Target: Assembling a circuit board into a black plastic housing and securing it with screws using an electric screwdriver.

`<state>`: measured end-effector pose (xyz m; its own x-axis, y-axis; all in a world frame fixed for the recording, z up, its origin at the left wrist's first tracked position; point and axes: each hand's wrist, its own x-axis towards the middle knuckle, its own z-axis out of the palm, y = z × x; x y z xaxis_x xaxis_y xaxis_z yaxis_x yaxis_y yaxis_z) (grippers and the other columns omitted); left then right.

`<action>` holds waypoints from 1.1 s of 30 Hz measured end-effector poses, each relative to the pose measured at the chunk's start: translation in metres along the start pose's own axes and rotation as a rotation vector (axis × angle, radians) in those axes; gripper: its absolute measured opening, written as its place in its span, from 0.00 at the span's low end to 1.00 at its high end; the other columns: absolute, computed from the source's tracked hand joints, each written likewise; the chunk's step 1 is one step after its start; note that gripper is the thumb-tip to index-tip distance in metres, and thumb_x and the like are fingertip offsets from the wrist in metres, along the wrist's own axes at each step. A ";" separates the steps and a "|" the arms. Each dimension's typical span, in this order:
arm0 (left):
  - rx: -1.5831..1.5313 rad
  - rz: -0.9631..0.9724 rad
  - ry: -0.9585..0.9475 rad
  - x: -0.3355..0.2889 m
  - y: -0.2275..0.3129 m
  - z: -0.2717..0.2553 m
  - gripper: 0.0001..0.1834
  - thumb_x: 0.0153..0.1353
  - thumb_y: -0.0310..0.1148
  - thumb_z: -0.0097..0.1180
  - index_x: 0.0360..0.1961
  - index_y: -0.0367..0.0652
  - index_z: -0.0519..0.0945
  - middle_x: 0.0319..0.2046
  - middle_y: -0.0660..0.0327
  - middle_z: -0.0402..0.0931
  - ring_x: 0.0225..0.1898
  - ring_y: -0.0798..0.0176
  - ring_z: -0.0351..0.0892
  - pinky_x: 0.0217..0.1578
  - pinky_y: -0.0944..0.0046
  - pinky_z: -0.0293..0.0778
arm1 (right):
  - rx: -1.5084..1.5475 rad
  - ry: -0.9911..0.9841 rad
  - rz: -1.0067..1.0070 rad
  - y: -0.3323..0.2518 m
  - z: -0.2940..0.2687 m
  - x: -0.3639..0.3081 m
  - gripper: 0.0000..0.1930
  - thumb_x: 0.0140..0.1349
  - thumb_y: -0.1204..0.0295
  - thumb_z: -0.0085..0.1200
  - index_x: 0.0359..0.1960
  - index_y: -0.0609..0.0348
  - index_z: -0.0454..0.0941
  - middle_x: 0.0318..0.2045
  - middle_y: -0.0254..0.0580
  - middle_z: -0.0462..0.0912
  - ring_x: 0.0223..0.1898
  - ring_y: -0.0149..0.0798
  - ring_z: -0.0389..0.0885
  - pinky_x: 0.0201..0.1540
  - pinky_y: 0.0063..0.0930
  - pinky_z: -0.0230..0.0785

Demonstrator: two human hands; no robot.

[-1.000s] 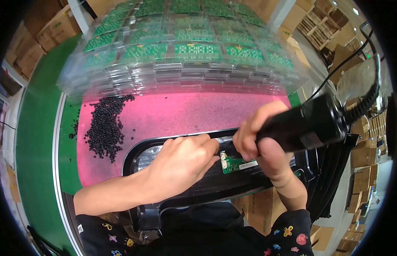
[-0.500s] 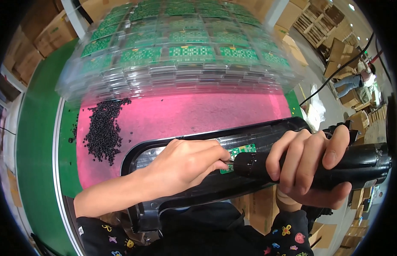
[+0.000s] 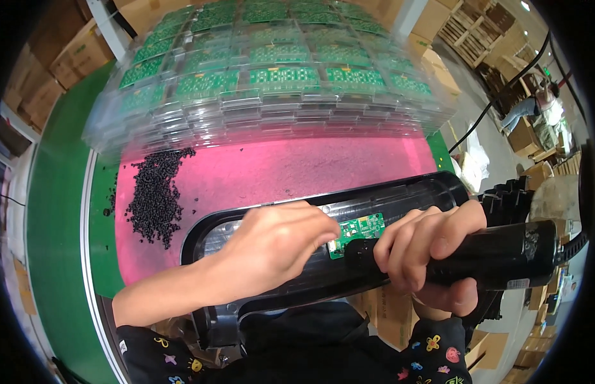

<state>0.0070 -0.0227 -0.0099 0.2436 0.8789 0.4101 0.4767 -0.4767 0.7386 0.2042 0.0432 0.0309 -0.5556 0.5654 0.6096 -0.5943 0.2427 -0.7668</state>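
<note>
A small green circuit board [image 3: 366, 227] lies inside a long black plastic housing [image 3: 432, 187] in front of me. In my right hand [image 3: 425, 256] is a black electric screwdriver [image 3: 502, 256], held nearly level with its nose toward the left, over the board's lower edge. The nose hides part of the board, and I cannot make out the bit. My left hand [image 3: 278, 240] reaches across the housing with thumb and forefinger pinched together at the board's left end. Whatever the pinch holds is hidden or too small to name.
Stacked clear plastic trays [image 3: 272, 118] of green circuit boards stand at the back. A pile of small black screw-like pieces [image 3: 153, 198] lies on the pink mat [image 3: 278, 160] at left. A cable [image 3: 569, 249] trails from the screwdriver. Another person [image 3: 531, 109] is far off at right.
The screwdriver's nose has drawn away from my left fingertips and dipped slightly nearer to me. My left fingers have lifted a little, so more of the board shows.
</note>
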 end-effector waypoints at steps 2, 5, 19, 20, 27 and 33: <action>-0.055 0.071 -0.010 0.003 0.003 0.010 0.07 0.56 0.21 0.64 0.35 0.33 0.81 0.32 0.52 0.82 0.35 0.50 0.83 0.36 0.58 0.79 | 0.002 0.015 -0.036 -0.002 0.000 -0.001 0.19 0.64 0.55 0.56 0.42 0.55 0.64 0.13 0.31 0.74 0.09 0.30 0.72 0.15 0.27 0.69; -0.078 0.110 -0.087 0.005 0.003 0.003 0.06 0.56 0.22 0.64 0.34 0.33 0.80 0.31 0.53 0.82 0.35 0.51 0.83 0.35 0.58 0.79 | 0.120 0.068 -0.086 -0.004 0.000 -0.002 0.19 0.64 0.55 0.56 0.42 0.54 0.64 0.14 0.31 0.74 0.09 0.30 0.71 0.15 0.26 0.68; 0.146 -0.070 -0.014 0.002 0.006 0.001 0.09 0.60 0.30 0.63 0.34 0.37 0.76 0.28 0.54 0.75 0.29 0.47 0.78 0.29 0.54 0.73 | -0.041 0.208 0.198 0.001 0.010 -0.015 0.24 0.58 0.52 0.65 0.38 0.54 0.65 0.14 0.32 0.73 0.12 0.30 0.72 0.20 0.27 0.68; 0.148 -0.076 -0.009 0.001 0.005 0.001 0.09 0.60 0.30 0.63 0.34 0.37 0.76 0.28 0.54 0.75 0.29 0.47 0.78 0.29 0.54 0.73 | -0.033 0.208 0.217 0.002 0.011 -0.014 0.24 0.57 0.52 0.66 0.37 0.54 0.65 0.14 0.31 0.73 0.12 0.30 0.71 0.20 0.27 0.68; 0.152 -0.053 -0.040 0.002 0.004 0.001 0.09 0.61 0.29 0.60 0.38 0.36 0.75 0.31 0.51 0.75 0.32 0.45 0.78 0.30 0.52 0.73 | 0.139 -0.188 0.122 0.015 -0.007 0.000 0.19 0.53 0.71 0.70 0.38 0.63 0.71 0.17 0.37 0.75 0.16 0.31 0.71 0.22 0.25 0.66; 0.215 -0.056 -0.047 -0.003 0.000 0.000 0.09 0.62 0.29 0.59 0.38 0.35 0.75 0.31 0.52 0.76 0.34 0.45 0.78 0.31 0.51 0.74 | -0.070 -0.121 0.259 0.013 0.004 0.000 0.24 0.55 0.53 0.70 0.33 0.55 0.68 0.12 0.29 0.71 0.11 0.31 0.69 0.18 0.26 0.65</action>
<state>0.0061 -0.0256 -0.0112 0.2486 0.9059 0.3428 0.6581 -0.4177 0.6264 0.1943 0.0430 0.0215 -0.7516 0.5186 0.4077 -0.3839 0.1586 -0.9096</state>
